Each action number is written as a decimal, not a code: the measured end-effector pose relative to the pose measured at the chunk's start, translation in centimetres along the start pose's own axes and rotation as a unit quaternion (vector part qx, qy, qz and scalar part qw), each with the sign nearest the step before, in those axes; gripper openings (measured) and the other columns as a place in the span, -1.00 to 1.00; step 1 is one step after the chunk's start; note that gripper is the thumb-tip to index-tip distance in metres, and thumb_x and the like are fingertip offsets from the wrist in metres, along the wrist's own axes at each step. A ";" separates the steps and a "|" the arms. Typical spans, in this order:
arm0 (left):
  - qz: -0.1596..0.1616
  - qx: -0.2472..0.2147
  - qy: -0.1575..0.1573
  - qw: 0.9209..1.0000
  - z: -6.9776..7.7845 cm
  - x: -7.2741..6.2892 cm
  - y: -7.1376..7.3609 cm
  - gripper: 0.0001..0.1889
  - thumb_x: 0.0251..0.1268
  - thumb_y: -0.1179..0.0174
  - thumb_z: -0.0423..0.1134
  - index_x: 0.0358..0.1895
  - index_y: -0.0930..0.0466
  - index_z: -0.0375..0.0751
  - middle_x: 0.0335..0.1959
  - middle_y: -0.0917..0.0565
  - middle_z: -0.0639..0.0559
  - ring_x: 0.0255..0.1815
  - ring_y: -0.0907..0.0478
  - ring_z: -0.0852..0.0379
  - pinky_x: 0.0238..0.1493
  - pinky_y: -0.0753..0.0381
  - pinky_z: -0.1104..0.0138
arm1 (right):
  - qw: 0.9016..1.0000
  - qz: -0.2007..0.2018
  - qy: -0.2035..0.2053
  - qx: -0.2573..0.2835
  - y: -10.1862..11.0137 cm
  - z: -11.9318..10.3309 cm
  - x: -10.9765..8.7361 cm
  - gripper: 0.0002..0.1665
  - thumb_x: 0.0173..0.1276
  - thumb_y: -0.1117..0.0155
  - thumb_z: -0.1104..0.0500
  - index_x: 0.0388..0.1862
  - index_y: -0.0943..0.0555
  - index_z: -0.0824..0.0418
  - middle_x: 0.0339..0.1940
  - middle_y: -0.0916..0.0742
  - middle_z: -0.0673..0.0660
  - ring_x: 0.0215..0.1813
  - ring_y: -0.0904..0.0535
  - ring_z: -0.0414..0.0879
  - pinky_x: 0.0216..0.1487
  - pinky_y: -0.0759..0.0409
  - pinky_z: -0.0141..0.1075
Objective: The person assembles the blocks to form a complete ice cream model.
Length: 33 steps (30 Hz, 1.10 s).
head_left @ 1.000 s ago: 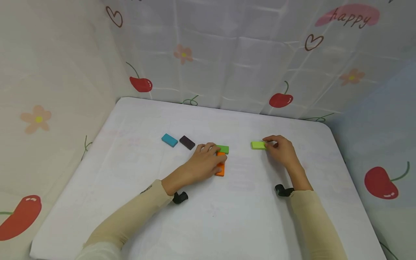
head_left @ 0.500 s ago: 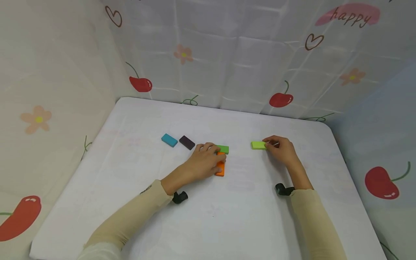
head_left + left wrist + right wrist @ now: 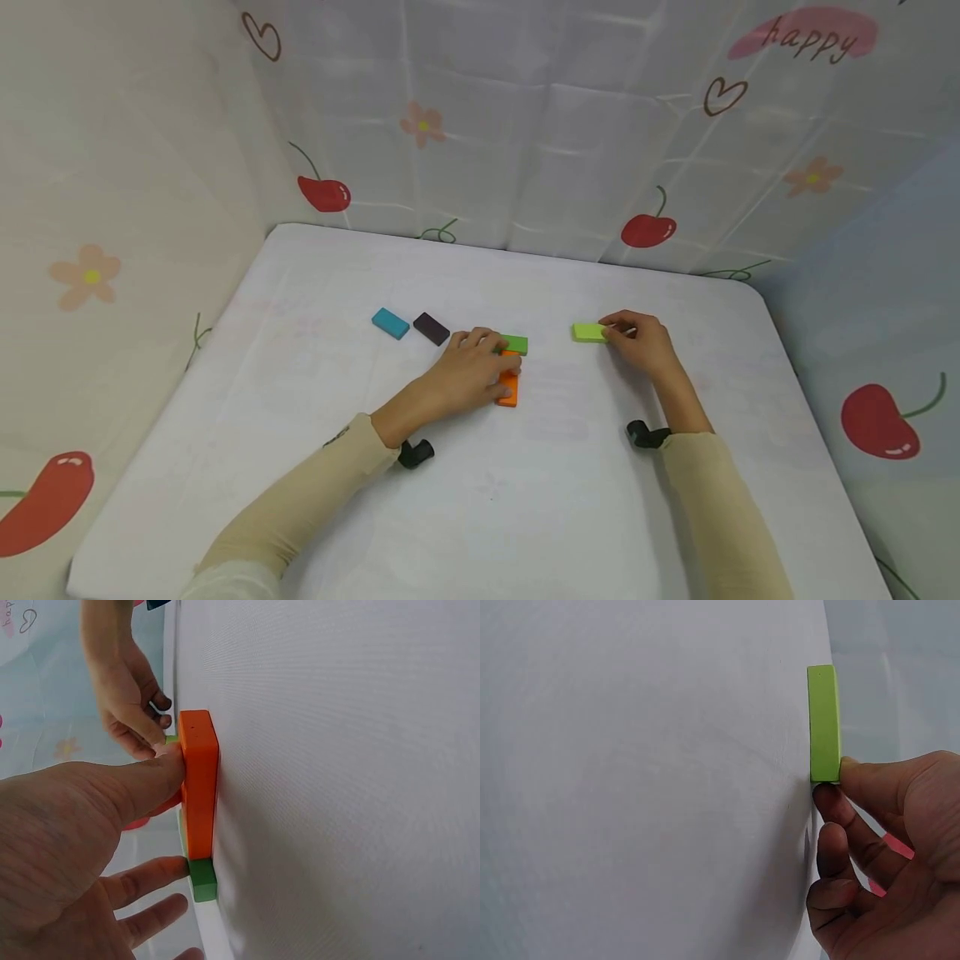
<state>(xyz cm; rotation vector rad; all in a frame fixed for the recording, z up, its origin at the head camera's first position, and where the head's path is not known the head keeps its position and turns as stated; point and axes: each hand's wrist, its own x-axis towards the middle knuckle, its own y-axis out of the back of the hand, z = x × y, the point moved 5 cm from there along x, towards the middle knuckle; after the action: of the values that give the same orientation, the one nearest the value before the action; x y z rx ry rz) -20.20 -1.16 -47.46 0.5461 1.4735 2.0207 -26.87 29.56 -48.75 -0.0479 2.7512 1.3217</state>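
Near the middle of the table in the head view, an orange domino-like block (image 3: 508,398) lies lengthwise, its far end meeting a green block (image 3: 517,343) set crosswise like a T. My left hand (image 3: 461,375) holds the orange block between thumb and forefinger; its other fingers spread near the green one, partly covering it. In the left wrist view the thumb lies against the orange block (image 3: 199,780). Farther right, my right hand (image 3: 643,343) pinches the right end of a lime-green block (image 3: 587,332). The right wrist view shows thumb and fingertip at that block's (image 3: 825,724) near end.
A blue block (image 3: 391,323) and a dark brown block (image 3: 431,329) lie flat left of the left hand. The white-covered table (image 3: 517,517) ends at a printed curtain (image 3: 525,150) behind. Black wrist cameras, such as the right one (image 3: 647,435), sit below both hands.
The right hand has shifted slightly left with the lime-green block, toward the green block. The left hand and the other blocks stay almost in place.
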 end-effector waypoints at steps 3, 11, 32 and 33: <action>0.001 -0.003 -0.001 1.000 0.0 0.0 0.1 -0.73 0.55 -0.32 0.05 0.21 -0.69 0.27 0.44 -0.54 -0.02 0.61 -0.28 -0.12 0.57 -0.26 -0.18 | 1.000 0.000 0.005 -0.004 -0.2 -0.4 0.2 -0.67 0.62 -0.28 0.14 0.24 -0.73 0.20 0.12 -0.77 0.31 0.10 -0.64 0.19 0.10 -0.59 -0.10; -0.009 -0.005 0.007 1.000 -0.1 0.1 -0.1 -0.73 0.57 -0.31 0.07 0.22 -0.67 0.30 0.46 -0.52 0.00 0.62 -0.26 -0.10 0.58 -0.24 -0.19 | 1.000 -0.007 0.022 0.000 -0.8 -1.4 0.8 -0.69 0.59 -0.32 0.13 0.19 -0.76 0.22 0.06 -0.78 0.32 0.05 -0.65 0.17 0.02 -0.57 -0.21; -0.007 -0.006 0.008 1.000 -0.1 0.3 0.0 -0.74 0.55 -0.33 0.07 0.19 -0.69 0.31 0.44 -0.53 -0.01 0.60 -0.28 -0.09 0.56 -0.26 -0.20 | 0.999 -0.022 0.026 0.019 -2.9 -4.1 1.6 -0.70 0.56 -0.36 0.12 0.14 -0.78 0.22 0.02 -0.81 0.29 -0.01 -0.64 0.12 -0.03 -0.54 -0.26; -0.008 -0.006 0.008 1.000 -0.1 0.3 0.0 -0.75 0.55 -0.32 0.08 0.19 -0.68 0.31 0.45 -0.52 0.00 0.60 -0.28 -0.09 0.56 -0.26 -0.20 | 0.999 -0.022 0.026 0.018 -3.1 -4.2 1.7 -0.70 0.56 -0.36 0.12 0.14 -0.78 0.22 0.03 -0.81 0.29 -0.01 -0.64 0.11 -0.02 -0.54 -0.26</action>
<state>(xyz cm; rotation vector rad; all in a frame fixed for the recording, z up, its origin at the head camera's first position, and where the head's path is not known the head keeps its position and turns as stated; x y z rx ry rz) -20.49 -1.08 -47.49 0.5117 1.4701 2.0241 -28.61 24.38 -48.66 -0.1423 2.7989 1.2763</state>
